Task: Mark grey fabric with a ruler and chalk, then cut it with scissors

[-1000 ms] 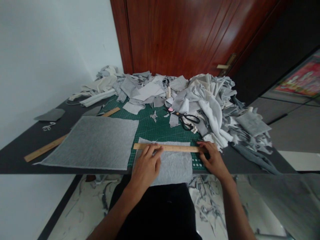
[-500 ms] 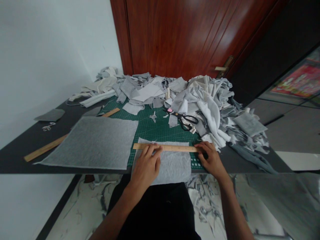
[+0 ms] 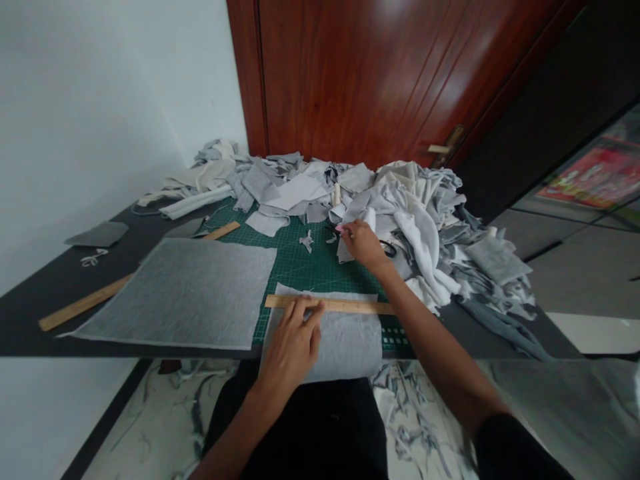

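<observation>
My left hand [image 3: 295,333] lies with fingers spread over a wooden ruler [image 3: 350,305], its fingertips pressing on it. Under the ruler is a grey piece of cloth [image 3: 350,340], which hangs over the table's front edge. Farther back, my right hand [image 3: 367,244] has its thumb and fingers closed on a small pink piece of tailor's chalk [image 3: 339,228]. Black scissors [image 3: 388,249] lie beneath that hand, mostly hidden by it. The green cutting mat [image 3: 295,267] is under the cloth and ruler.
A larger grey cloth sheet [image 3: 190,293] lies at the left, over a second wooden ruler [image 3: 85,303]. Heaped fabric scraps [image 3: 420,220] line the back and right of the table. White thread snips [image 3: 94,257] rest at far left. Cloth strips litter the floor [image 3: 410,420].
My right hand has left the ruler's right end and moved forward and left to the pink chalk by the scissors. My left hand stays on the ruler.
</observation>
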Available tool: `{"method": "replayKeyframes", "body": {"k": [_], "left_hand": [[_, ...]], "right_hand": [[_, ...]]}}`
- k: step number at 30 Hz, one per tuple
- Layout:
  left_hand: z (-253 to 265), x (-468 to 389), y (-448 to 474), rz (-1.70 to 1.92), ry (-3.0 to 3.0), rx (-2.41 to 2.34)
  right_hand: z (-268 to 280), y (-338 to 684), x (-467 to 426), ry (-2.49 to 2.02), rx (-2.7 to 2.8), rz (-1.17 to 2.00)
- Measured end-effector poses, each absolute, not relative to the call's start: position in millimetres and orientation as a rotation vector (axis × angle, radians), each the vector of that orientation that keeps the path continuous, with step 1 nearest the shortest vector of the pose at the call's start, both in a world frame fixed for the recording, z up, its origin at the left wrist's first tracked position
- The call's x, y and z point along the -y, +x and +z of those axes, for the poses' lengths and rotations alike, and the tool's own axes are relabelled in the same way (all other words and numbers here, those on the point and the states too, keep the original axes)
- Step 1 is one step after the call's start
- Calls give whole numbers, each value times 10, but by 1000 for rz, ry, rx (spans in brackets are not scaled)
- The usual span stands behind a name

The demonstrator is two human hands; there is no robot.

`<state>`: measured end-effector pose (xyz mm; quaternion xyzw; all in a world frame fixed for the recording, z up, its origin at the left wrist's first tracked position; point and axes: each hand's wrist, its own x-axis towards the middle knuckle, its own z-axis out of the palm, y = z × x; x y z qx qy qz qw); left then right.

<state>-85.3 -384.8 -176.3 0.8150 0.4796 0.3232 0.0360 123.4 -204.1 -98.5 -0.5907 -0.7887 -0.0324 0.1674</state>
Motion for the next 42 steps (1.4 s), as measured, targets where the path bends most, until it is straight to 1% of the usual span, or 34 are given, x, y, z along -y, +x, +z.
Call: {"method": "replayKeyframes", "body": {"k": [3, 5, 11, 18, 29, 36, 39, 42], "left_hand": [[-1795, 3862, -846, 987, 2491, -1470], [-1803, 3870, -845, 982, 2470, -1453], [-1794, 3872, -867, 961, 2447, -1429], [-1781, 3871, -872, 950, 2453, -1424], [-1791, 3880, -862, 922, 2448, -1448], [-1761, 3885, -858, 918, 2473, -1452], [-1765, 3908, -851, 894, 2478, -1476], [-1771, 3940, -844, 854, 2508, -1500]], "right_hand": [[-1068, 1130, 1709, -1911, 2223, -158], [-1144, 1094, 1625, -1959, 2203, -191], [-1253, 1078, 1599, -1943, 2234, -276], [-1219, 1130, 1612, -1876, 2219, -212], [-1211, 1094, 1578, -1851, 2232, -203], [-1182, 1146, 1463, -1721, 2139, 24], [-1158, 1072, 1554, -1588, 2161, 247], [-1133, 865, 1825, -1301, 2207, 486]]}}
